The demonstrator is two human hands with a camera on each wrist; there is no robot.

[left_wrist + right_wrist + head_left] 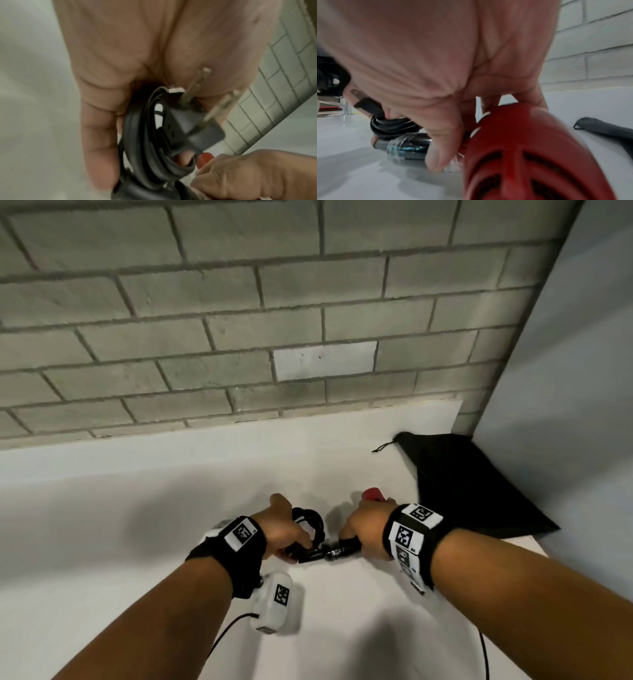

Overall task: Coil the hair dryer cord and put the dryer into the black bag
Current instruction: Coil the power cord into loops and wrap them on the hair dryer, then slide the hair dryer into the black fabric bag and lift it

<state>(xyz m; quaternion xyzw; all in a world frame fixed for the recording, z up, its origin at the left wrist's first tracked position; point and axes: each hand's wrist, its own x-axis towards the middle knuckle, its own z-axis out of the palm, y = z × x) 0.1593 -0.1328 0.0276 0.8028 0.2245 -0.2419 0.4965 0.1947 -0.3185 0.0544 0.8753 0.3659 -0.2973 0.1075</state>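
Observation:
My left hand grips the coiled black cord, looped in several turns. The black plug with its metal prongs lies against my palm. My right hand is wrapped round the dark handle of the red hair dryer. In the right wrist view the red vented body fills the lower right, and the handle runs left to the coil. The black bag lies flat at the right, about a hand's width beyond my right hand.
Everything sits on a white table against a grey brick wall. A pale panel closes the right side. The bag's drawstring trails left from its mouth. Thin cables hang from both wrist cameras near the table's front.

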